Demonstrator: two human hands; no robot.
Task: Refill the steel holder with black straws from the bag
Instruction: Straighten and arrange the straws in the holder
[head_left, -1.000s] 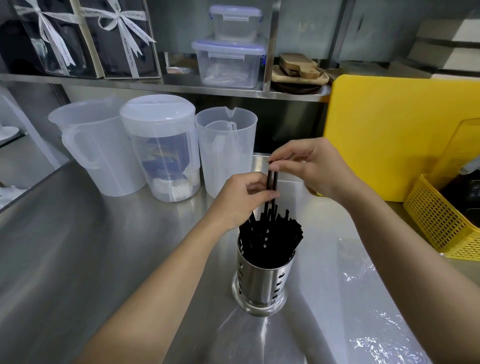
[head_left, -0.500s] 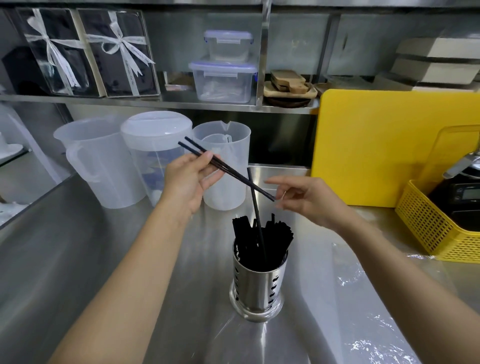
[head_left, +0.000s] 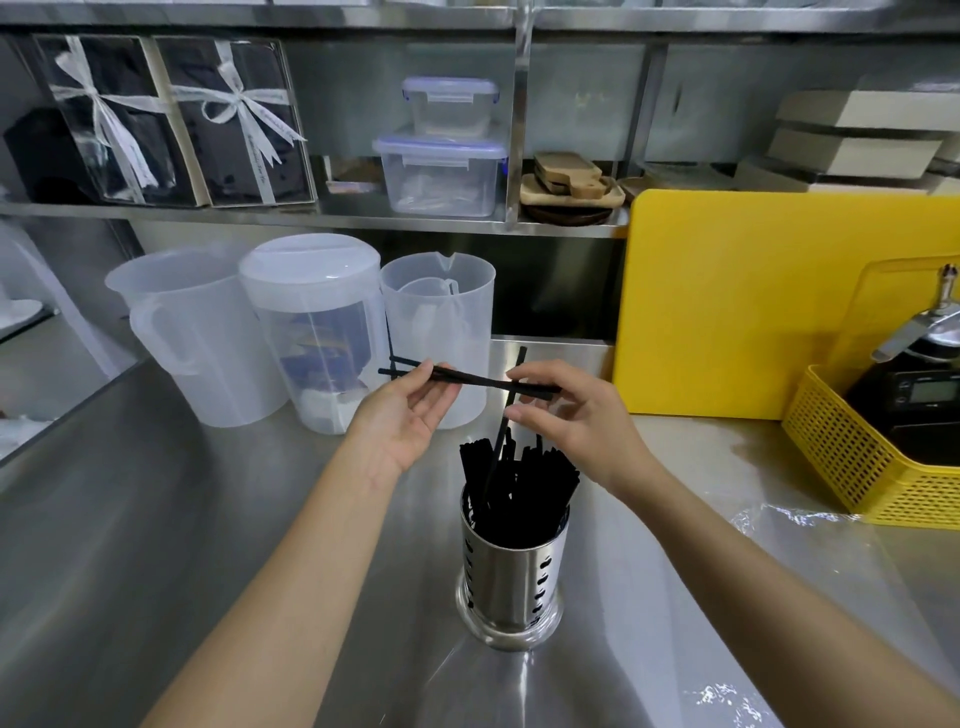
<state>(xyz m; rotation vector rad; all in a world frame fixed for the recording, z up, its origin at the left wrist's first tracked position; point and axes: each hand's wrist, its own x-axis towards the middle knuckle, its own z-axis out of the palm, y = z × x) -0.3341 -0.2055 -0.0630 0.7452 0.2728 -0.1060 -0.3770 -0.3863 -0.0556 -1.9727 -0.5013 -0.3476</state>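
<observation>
A perforated steel holder (head_left: 511, 582) stands on the steel counter, packed with several black straws (head_left: 519, 483). One taller straw (head_left: 501, 431) sticks up out of it at a slant. Above the holder my left hand (head_left: 400, 421) holds two black straws (head_left: 467, 378) lying almost level. My right hand (head_left: 569, 415) pinches their right ends between thumb and fingers. A clear plastic bag (head_left: 727, 670) lies flat on the counter at the right.
Three translucent pitchers (head_left: 311, 332) stand behind the holder. A yellow cutting board (head_left: 727, 301) leans at the back right, with a yellow basket (head_left: 878, 467) holding a black scale beside it. A shelf above carries boxes and containers.
My left hand lifted two straws out of the holder, then lowered them to near level. My right hand let go, then closed on their right ends.
</observation>
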